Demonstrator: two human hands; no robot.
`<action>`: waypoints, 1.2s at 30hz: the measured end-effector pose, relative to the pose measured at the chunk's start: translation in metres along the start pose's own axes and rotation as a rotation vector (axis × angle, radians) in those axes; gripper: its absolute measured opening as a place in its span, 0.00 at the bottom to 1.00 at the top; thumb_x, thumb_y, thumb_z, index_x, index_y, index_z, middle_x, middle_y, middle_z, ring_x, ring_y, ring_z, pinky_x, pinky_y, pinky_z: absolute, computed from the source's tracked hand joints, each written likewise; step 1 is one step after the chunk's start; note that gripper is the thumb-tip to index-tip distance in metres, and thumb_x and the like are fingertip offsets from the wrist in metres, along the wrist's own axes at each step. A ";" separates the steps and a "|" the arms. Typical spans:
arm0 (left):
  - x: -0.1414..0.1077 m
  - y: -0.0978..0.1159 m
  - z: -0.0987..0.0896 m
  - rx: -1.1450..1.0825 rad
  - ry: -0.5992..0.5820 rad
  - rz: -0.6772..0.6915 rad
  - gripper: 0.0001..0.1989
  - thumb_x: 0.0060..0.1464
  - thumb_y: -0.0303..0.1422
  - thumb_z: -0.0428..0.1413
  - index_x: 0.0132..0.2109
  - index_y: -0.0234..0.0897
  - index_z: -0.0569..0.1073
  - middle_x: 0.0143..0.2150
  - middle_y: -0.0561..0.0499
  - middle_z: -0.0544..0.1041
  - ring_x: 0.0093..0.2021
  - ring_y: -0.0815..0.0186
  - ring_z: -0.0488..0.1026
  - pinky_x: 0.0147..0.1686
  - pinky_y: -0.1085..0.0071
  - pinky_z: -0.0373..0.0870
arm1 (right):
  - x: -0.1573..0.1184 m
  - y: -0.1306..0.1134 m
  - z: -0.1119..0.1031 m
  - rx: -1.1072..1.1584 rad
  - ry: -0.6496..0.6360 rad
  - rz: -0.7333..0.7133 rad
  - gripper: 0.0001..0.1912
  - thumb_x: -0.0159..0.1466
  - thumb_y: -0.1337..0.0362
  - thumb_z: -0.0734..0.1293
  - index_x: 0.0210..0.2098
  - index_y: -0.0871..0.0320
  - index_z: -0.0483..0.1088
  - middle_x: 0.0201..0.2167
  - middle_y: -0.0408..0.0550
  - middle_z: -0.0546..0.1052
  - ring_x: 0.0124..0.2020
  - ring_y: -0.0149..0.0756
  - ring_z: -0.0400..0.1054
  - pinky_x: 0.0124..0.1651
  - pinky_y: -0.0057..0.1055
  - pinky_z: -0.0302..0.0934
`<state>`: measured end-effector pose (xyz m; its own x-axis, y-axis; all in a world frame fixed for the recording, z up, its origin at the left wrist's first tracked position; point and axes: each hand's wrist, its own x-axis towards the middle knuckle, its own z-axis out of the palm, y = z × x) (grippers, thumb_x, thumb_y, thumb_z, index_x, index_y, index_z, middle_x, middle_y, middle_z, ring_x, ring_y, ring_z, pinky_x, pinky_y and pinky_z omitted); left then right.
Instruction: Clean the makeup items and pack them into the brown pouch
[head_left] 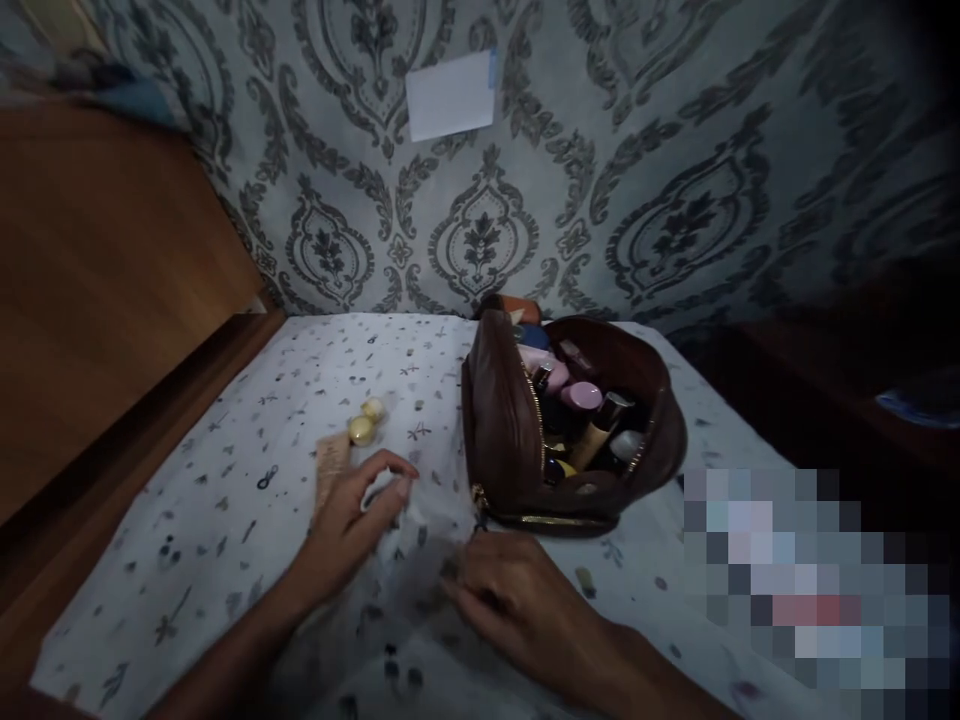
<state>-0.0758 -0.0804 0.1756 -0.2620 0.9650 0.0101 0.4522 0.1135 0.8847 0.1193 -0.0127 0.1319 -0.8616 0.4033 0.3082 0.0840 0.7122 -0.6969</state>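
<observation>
A loosely crumpled length of clear plastic (420, 565), held and blurred in places (whether bag or sheet, I cannot tell), spreads off the near left corner of the brown bag (502, 410), the printed cloth showing through it. Well to the left of the brown bag lies a tan tube (331, 465), its lower end hidden. The brown bag itself sits unzipped, its mouth gaping on pink, dark and pale containers (582, 397).

Left hand (356, 520): thumb and forefinger curve toward each other. Right hand (517, 590): lower, fingers curled. Both forearms slant inward.
</observation>
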 end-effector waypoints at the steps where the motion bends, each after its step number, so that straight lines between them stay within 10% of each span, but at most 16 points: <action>1: 0.007 -0.003 -0.009 0.066 0.046 0.023 0.16 0.63 0.45 0.49 0.43 0.38 0.74 0.34 0.53 0.74 0.34 0.65 0.69 0.34 0.73 0.63 | 0.004 0.002 0.005 0.031 -0.017 0.060 0.19 0.65 0.69 0.61 0.18 0.57 0.54 0.18 0.38 0.63 0.21 0.27 0.57 0.27 0.27 0.47; 8: 0.058 -0.050 -0.042 0.684 0.275 0.111 0.19 0.65 0.43 0.45 0.51 0.34 0.70 0.44 0.43 0.76 0.43 0.57 0.73 0.45 0.63 0.68 | 0.036 0.006 0.031 0.352 -0.011 0.381 0.21 0.60 0.68 0.65 0.16 0.57 0.51 0.15 0.34 0.52 0.20 0.24 0.48 0.26 0.25 0.44; 15: 0.065 -0.061 -0.021 1.094 0.129 0.007 0.20 0.65 0.41 0.42 0.53 0.32 0.68 0.49 0.37 0.76 0.54 0.47 0.70 0.48 0.55 0.70 | 0.054 0.019 0.057 0.459 0.163 0.416 0.21 0.58 0.69 0.67 0.15 0.58 0.54 0.14 0.33 0.55 0.21 0.24 0.49 0.26 0.24 0.45; 31: 0.033 -0.066 -0.015 0.676 0.096 0.020 0.34 0.55 0.59 0.45 0.59 0.42 0.65 0.41 0.47 0.80 0.36 0.52 0.79 0.36 0.57 0.76 | 0.051 0.037 0.073 0.320 0.440 0.328 0.11 0.54 0.74 0.67 0.33 0.55 0.65 0.30 0.39 0.70 0.32 0.30 0.66 0.38 0.24 0.62; 36: 0.005 -0.099 -0.010 0.760 0.036 0.089 0.31 0.57 0.55 0.47 0.59 0.39 0.67 0.56 0.37 0.74 0.60 0.41 0.70 0.46 0.49 0.76 | 0.049 0.039 0.074 0.299 0.464 0.349 0.14 0.55 0.76 0.64 0.38 0.55 0.65 0.34 0.40 0.72 0.34 0.31 0.68 0.40 0.26 0.64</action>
<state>-0.1304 -0.0893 0.0923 -0.2186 0.9714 0.0932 0.9315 0.1793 0.3164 0.0431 -0.0076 0.0726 -0.4977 0.8356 0.2324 0.1189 0.3311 -0.9361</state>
